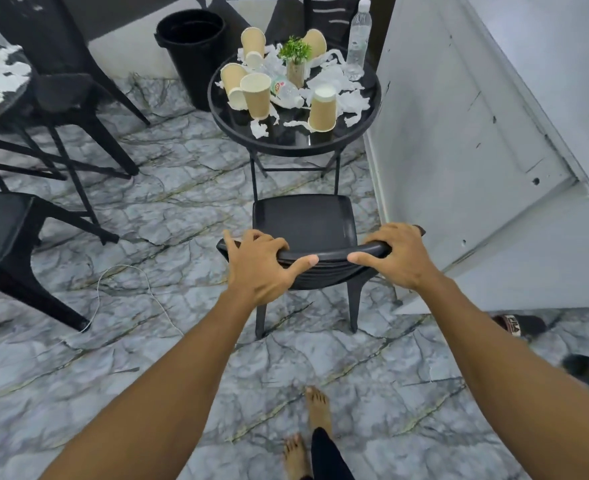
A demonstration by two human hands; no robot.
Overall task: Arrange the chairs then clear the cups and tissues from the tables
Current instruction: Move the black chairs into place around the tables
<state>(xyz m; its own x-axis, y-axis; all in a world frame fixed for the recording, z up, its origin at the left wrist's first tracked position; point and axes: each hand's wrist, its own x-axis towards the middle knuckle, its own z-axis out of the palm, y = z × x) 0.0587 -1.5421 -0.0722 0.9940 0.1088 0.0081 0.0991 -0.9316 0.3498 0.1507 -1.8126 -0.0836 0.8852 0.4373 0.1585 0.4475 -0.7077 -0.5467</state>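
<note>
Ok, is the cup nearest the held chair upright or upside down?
Upside down: the cup stands on its wide rim, narrow white base on top.

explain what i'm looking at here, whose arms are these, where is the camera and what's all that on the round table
There is no machine here. This is a person, and the single picture comes from a wide-angle camera worn on their head, looking forward and down. That is why you see two bare arms and, at the bottom, bare feet. The left hand and right hand both curl round the top rail of a black chair, which faces a round table. On that table several paper cups stand or lie among torn white tissues. There is also a small potted plant, an upright water bottle and another bottle lying down. A black bin stands behind, and a second littered table shows at the left edge.
</note>
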